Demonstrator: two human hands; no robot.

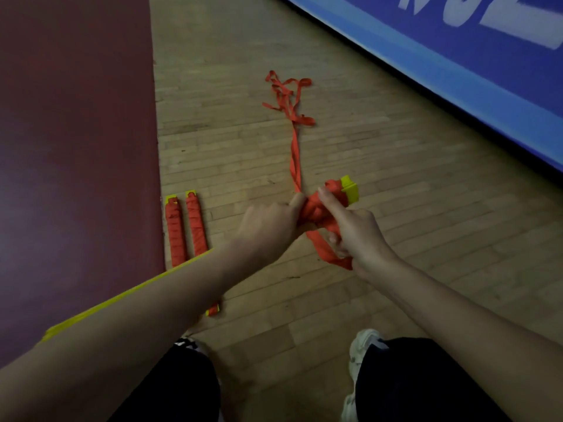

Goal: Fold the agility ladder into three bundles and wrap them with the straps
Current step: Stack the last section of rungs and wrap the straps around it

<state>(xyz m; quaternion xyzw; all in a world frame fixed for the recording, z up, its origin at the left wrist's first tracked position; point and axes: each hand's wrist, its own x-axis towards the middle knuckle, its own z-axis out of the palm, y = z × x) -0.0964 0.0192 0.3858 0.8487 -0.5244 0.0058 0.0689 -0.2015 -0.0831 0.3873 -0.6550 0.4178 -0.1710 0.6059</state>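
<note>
Two wrapped ladder bundles [186,231], yellow rungs bound in orange strap, lie side by side on the wood floor at the left. A third bundle [332,199] of yellow rungs, partly wound in orange strap, is held above the floor in the middle. My left hand [268,226] grips its near end and the strap. My right hand [356,229] holds the bundle with the thumb on top, a strap loop hanging from its fingers. The loose orange strap [294,117] trails away from the bundle to a tangled heap farther off.
A dark red mat [76,147] covers the floor on the left, its edge beside the two bundles. A blue banner [457,56] with white letters runs along the right. My knees and white shoes [362,345] are at the bottom.
</note>
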